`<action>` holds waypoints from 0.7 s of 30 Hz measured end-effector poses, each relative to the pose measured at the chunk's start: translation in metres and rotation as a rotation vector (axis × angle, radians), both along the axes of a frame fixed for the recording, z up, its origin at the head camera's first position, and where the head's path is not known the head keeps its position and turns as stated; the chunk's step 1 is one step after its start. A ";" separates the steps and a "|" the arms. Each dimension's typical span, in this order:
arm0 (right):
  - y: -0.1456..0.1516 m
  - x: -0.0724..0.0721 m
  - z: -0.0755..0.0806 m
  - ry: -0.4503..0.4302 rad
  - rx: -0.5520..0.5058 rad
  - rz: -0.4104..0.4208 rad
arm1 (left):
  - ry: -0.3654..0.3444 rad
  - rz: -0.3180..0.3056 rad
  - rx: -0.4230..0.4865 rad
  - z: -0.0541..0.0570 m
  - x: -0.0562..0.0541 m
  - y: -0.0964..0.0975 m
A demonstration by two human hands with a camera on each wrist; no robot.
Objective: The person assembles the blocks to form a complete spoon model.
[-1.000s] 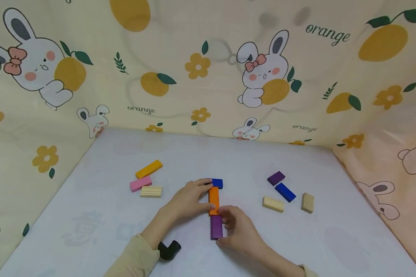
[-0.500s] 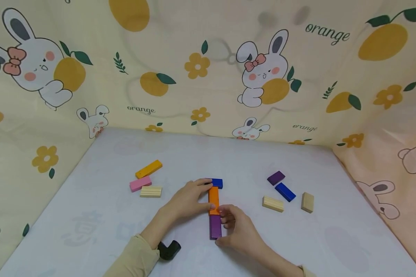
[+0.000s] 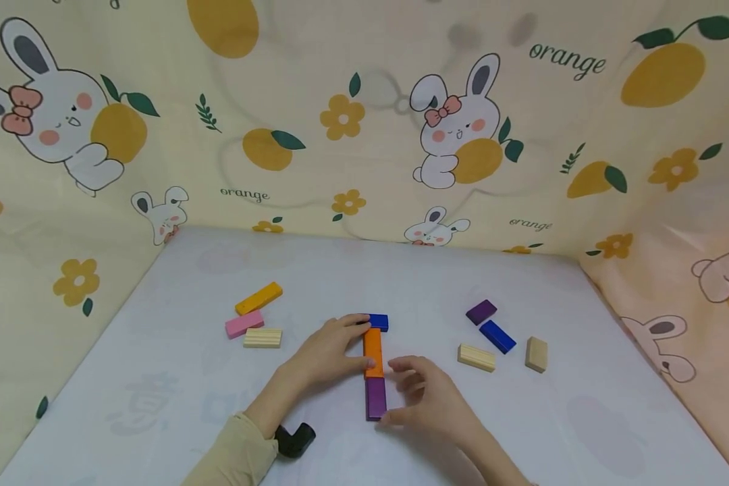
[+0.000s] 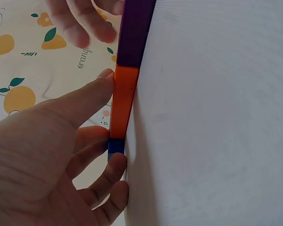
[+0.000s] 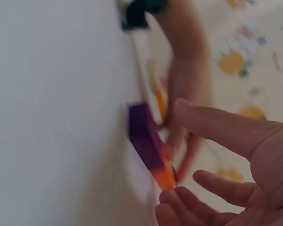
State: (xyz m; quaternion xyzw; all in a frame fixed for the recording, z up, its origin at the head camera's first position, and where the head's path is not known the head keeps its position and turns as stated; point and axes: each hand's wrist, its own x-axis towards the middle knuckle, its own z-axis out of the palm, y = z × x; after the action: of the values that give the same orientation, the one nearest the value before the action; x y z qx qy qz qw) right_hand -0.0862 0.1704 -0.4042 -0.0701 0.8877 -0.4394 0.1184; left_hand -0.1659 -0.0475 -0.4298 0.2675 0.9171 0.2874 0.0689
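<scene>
An orange wooden block [image 3: 372,345] lies in a straight row on the white table, with a purple block [image 3: 376,399] at its near end and a blue block [image 3: 379,322] set crosswise at its far end. My left hand [image 3: 330,349] holds the orange block from the left, thumb near its near end and fingertips at the far end by the blue block. To the right of the purple block is my right hand [image 3: 430,397], fingers loosely bent and apart from it, thumb tip close to its near corner. In the right wrist view nothing sits between the right hand's fingers.
At left lie a yellow block [image 3: 258,298], a pink block [image 3: 244,324] and a plain wood block [image 3: 262,338]. At right are a dark purple block [image 3: 481,312], another blue block [image 3: 497,337] and two plain ones. A black bent piece [image 3: 295,441] shows beside the left wrist.
The right hand has let go of the purple block and its fingers have moved off to the right. Earlier the purple block shifted slightly left into line with the orange one. The left hand stays put.
</scene>
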 end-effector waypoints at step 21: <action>0.132 -0.035 -0.016 0.291 -0.176 -0.330 | 0.007 -0.007 -0.009 -0.002 0.000 0.000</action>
State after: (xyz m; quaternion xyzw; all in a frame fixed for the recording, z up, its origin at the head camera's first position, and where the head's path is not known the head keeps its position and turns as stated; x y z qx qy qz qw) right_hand -0.1207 0.3021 -0.4207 0.0032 0.8533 -0.5136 -0.0904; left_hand -0.1660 -0.0479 -0.4314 0.2717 0.9176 0.2821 0.0678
